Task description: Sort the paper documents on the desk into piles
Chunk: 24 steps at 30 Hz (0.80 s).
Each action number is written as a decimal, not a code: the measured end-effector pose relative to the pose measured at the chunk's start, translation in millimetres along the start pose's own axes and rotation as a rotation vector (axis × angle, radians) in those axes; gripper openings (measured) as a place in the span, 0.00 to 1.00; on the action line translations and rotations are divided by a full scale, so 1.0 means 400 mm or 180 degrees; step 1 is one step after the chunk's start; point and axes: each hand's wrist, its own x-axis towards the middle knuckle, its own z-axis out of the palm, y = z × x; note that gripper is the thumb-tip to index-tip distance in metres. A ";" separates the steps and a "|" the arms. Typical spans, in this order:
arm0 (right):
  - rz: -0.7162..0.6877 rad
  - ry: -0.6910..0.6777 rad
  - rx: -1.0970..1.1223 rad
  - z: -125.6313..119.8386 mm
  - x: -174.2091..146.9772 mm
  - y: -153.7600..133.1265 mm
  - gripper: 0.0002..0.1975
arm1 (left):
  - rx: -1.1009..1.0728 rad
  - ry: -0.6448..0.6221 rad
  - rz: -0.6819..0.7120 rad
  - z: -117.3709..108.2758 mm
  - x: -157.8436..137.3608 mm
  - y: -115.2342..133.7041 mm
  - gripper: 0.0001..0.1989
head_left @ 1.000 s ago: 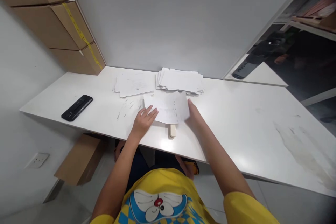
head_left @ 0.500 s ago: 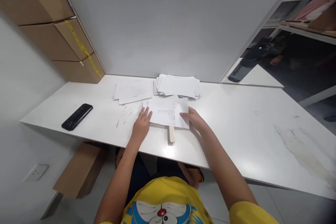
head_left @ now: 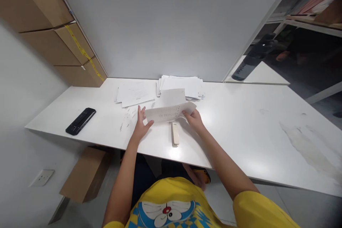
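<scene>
A printed sheet of paper [head_left: 167,113] is raised and slightly bent above the desk. My right hand [head_left: 193,119] pinches its right end between thumb and fingers. At the sheet's left edge my left hand [head_left: 143,124] is open, thumb and fingers spread apart; whether it touches the paper is hard to tell. Just below the sheet lies a cream stapler [head_left: 175,134], pointing away from me. Behind the raised sheet another white sheet [head_left: 173,96] shows, partly covered.
A stack of papers [head_left: 184,84] lies against the grey panel [head_left: 165,25], with a smaller pile [head_left: 136,94] to its left. A black phone-like device [head_left: 81,121] rests at the desk's left. Cardboard boxes [head_left: 88,74] stand back left; a dark bottle [head_left: 244,67] stands back right.
The sheet has lifted from lying nearly flat to tilted up and bent, uncovering more of the stapler. My left hand has opened with its fingers spread.
</scene>
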 end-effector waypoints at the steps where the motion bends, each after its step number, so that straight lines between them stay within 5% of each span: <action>1: 0.0028 -0.0054 0.0047 0.004 0.000 0.004 0.21 | 0.0021 0.0037 0.0038 0.001 -0.001 0.005 0.51; 13: 0.0035 -0.0572 0.0527 -0.010 -0.002 -0.025 0.11 | 0.0239 -0.0071 0.0305 -0.001 -0.002 0.024 0.54; 19: 0.0041 -0.0567 0.0516 -0.009 0.003 -0.016 0.11 | 0.0390 0.0260 0.0356 -0.002 -0.008 0.029 0.32; 24: -0.0018 -0.0474 0.0524 0.001 0.008 -0.007 0.14 | 0.0258 0.0592 -0.0161 0.001 -0.008 0.027 0.23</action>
